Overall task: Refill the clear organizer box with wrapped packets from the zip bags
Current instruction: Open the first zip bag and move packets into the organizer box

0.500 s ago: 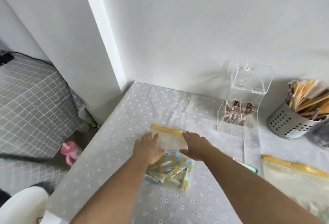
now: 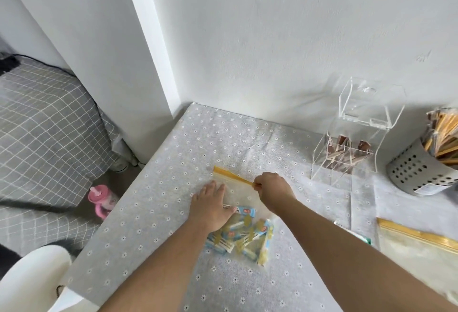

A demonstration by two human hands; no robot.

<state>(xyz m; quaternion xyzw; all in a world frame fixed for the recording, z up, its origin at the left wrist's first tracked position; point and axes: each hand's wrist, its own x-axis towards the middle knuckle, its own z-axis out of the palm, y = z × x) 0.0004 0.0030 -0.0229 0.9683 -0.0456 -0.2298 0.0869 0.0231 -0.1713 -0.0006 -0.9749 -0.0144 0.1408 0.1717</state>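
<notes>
Left hand [image 2: 210, 206] presses flat on the zip bag [image 2: 239, 191]; right hand [image 2: 273, 187] seems to pinch its yellow-edged corner.

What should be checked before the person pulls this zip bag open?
1. Left hand presses flat on the zip bag, pinning it down: ok.
2. Right hand pinches the right end of the yellow zip strip: ok.
3. Zip already parted: cannot tell.
4. Blue-and-yellow packets bunched at the bag's near end, away from the zip: ok.
5. Lid of the clear organizer box raised: ok.
6. Room in the box above the few brown packets: ok.
</notes>
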